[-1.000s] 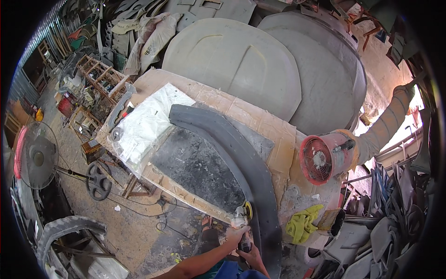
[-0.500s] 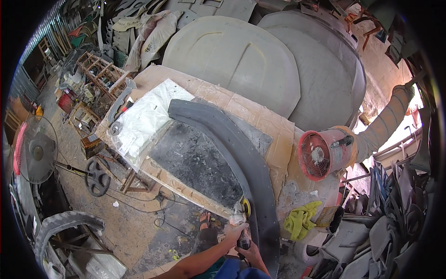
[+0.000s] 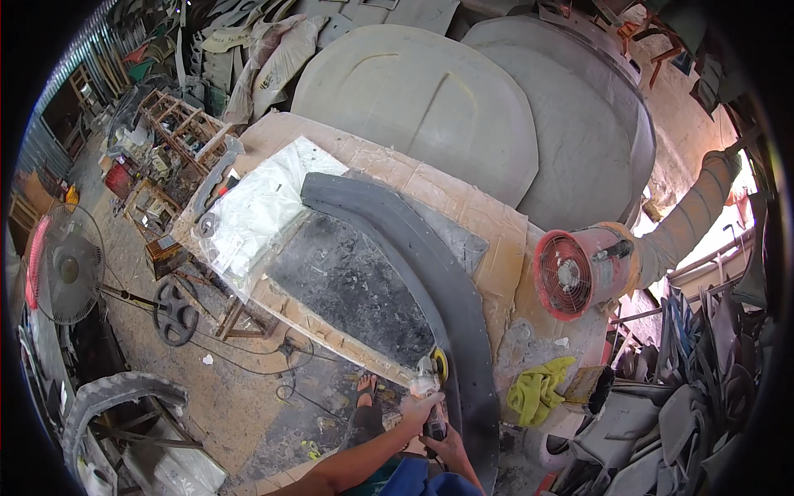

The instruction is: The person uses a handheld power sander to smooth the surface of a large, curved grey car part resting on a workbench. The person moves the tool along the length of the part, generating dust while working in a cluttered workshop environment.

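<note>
My left hand [image 3: 418,407] and my right hand [image 3: 449,446] are both closed on an angle grinder [image 3: 428,382], the left higher on its body, the right lower down at the dark rear part. The grinder's yellow disc [image 3: 439,364] sits against the inner edge of a long curved dark grey panel [image 3: 447,306], which lies on a cardboard-covered table [image 3: 504,273] beside a stained dark board [image 3: 331,281]. Whether the disc is spinning I cannot tell. A yellow-green cloth [image 3: 536,390] lies to the right of the panel.
A red blower [image 3: 566,275] with a hose stands at the right. Large rounded grey panels [image 3: 397,116] lie beyond the table. A pedestal fan [image 3: 68,266], a ladder [image 3: 178,132] and an arched part [image 3: 116,388] are at the left. Stacked panels [image 3: 678,413] crowd the lower right.
The view has shifted slightly, so the table and far panels appear a little higher. My hands and the grinder stay at about the same spot on the curved panel's edge.
</note>
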`<action>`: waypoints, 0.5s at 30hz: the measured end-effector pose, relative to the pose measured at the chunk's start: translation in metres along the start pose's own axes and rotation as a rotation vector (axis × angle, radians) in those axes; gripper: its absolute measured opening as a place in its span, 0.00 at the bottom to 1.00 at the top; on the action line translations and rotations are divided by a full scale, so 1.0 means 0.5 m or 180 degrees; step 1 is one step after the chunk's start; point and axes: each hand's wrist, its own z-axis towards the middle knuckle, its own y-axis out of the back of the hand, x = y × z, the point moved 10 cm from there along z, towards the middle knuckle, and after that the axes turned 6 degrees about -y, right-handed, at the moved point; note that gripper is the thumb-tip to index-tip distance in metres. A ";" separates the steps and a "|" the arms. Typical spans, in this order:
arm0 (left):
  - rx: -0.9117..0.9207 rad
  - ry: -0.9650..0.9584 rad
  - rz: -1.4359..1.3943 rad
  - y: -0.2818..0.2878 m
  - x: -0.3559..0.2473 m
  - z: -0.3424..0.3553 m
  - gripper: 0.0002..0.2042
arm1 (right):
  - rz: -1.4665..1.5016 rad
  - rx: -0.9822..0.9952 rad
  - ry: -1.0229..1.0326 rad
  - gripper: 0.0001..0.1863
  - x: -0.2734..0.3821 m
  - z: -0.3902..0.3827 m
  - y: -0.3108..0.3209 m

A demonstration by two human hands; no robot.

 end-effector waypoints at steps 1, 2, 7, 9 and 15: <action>0.0034 0.0031 -0.0014 -0.002 0.002 0.014 0.14 | 0.0046 0.0026 0.0015 0.30 -0.002 0.016 0.002; 0.0066 0.0062 -0.0028 -0.004 0.006 0.023 0.14 | 0.0090 0.0053 0.0030 0.33 -0.009 0.028 0.004; 0.0046 0.0136 0.0131 -0.004 0.006 -0.009 0.12 | 0.0075 -0.0077 0.0127 0.27 -0.086 0.039 0.003; 0.0032 0.0054 0.0141 0.004 0.018 -0.027 0.10 | 0.0040 -0.0120 0.0155 0.25 -0.106 0.022 -0.001; 0.0251 -0.0115 0.0004 -0.031 -0.015 -0.141 0.09 | 0.0077 -0.0175 0.0027 0.25 -0.136 -0.059 0.001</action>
